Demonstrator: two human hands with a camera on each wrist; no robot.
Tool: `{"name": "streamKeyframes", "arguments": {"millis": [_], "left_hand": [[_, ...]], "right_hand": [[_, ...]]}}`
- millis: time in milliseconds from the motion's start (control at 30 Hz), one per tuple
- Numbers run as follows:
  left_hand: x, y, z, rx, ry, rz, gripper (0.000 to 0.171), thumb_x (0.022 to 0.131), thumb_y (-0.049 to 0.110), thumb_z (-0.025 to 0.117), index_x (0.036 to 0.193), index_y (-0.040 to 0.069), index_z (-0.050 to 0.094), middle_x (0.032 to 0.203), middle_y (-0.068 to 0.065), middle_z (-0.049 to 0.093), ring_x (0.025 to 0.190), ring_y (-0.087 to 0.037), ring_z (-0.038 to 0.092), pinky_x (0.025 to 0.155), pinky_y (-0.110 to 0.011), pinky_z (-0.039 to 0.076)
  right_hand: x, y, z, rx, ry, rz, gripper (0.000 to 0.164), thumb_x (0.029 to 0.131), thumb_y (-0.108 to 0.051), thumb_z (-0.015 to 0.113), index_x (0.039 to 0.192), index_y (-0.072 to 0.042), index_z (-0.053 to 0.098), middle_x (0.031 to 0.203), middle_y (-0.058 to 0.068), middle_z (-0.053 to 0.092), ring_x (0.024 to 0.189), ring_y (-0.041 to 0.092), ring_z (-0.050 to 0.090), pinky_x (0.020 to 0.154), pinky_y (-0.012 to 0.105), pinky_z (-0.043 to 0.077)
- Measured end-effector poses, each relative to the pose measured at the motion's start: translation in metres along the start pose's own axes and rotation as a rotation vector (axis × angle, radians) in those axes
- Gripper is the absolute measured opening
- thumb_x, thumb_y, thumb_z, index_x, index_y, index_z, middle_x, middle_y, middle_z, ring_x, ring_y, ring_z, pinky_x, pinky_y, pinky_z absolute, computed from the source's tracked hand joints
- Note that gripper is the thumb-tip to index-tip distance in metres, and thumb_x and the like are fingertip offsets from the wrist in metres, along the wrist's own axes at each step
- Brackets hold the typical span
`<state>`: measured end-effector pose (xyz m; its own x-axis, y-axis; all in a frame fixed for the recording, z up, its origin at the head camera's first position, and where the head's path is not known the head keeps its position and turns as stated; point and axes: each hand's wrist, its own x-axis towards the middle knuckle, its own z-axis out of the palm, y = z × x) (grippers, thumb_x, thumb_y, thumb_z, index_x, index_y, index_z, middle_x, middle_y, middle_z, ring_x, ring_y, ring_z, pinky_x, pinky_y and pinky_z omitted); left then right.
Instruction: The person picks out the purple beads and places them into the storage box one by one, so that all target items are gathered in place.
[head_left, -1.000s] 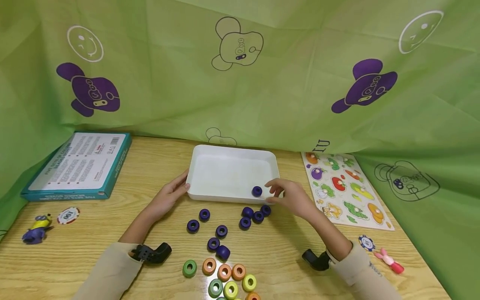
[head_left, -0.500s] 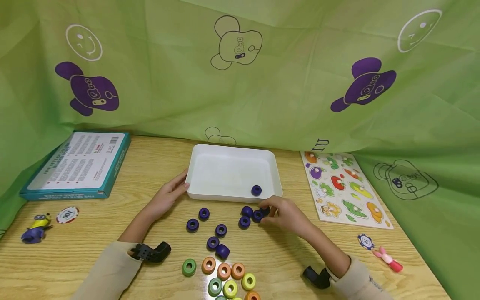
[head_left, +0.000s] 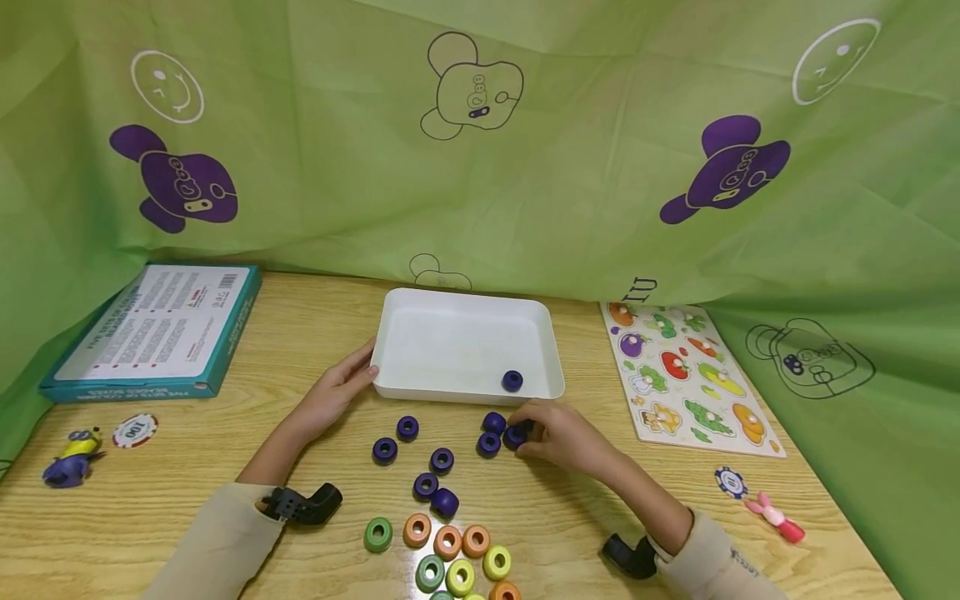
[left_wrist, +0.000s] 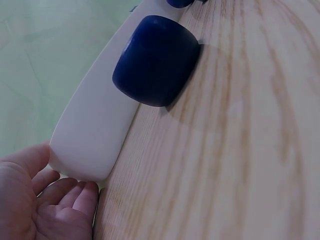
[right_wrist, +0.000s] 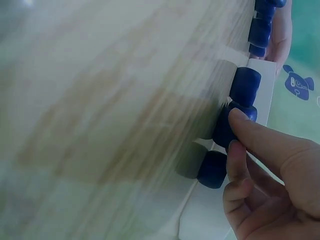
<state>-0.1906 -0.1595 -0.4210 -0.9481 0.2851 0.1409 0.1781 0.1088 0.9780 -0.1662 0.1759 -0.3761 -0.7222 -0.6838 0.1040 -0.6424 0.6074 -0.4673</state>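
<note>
your right hand has thumb and forefinger narrowed about a dark blue bead on the worktop, just in front of the white tray. the thumb tip plainly touches it; the forefinger's far side is hidden, so you can't tell how firm the pinch is. your left hand holds the tray's near left corner, thumb on the rim. one bead in the tray lies near the front wall.

the step in hand looks to be taking up that one bead. pinch it across its rounded sides, thumb opposite forefinger, rather than over the hole. a second bead sits right by your curled fingers, and others crowd the left side, so lift straight up instead of sliding, or you may roll a neighbour away. the smooth surface could slip; press evenly. let your left hand steady the tray without tilting it.

as for writing: the teal-edged box seems to say "five sets of" and "beaded boxes", its finer print too small to read. the red-and-white chip shows "100", the blue one "10". the lettering on your right sleeve is illegible.
</note>
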Motion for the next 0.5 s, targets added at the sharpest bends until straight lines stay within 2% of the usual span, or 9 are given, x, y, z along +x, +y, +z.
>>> {"name": "streamKeyframes", "arguments": {"millis": [233,400,500], "left_hand": [[0.000,-0.001,0.000,-0.003,-0.002,0.001,0.057,0.088,0.029,0.042,0.135,0.009,0.017,0.137,-0.008,0.019,0.123,-0.019,0.020,0.098,-0.036,0.018],[0.000,-0.002,0.000,0.000,-0.005,-0.001,0.056,0.089,0.029,0.042,0.136,0.011,0.017,0.137,-0.006,0.019,0.123,-0.018,0.020,0.098,-0.036,0.017],[0.000,-0.001,0.000,0.001,-0.008,-0.002,0.055,0.089,0.028,0.041,0.136,0.012,0.017,0.137,-0.005,0.020,0.122,-0.017,0.020,0.098,-0.036,0.018]], "right_hand": [[-0.002,-0.005,-0.006,-0.033,-0.027,0.021,0.030,0.065,-0.019,0.073,0.091,-0.011,0.060,0.083,-0.003,0.056,0.063,0.006,0.051,0.053,0.017,0.042],[0.004,-0.010,-0.026,-0.018,0.024,0.059,0.028,0.067,-0.019,0.072,0.092,-0.014,0.060,0.082,-0.005,0.055,0.061,0.005,0.049,0.049,0.019,0.040],[0.013,-0.005,-0.040,0.024,0.072,0.099,0.028,0.067,-0.018,0.071,0.093,-0.014,0.060,0.083,-0.004,0.055,0.060,0.006,0.048,0.046,0.022,0.040]]}}
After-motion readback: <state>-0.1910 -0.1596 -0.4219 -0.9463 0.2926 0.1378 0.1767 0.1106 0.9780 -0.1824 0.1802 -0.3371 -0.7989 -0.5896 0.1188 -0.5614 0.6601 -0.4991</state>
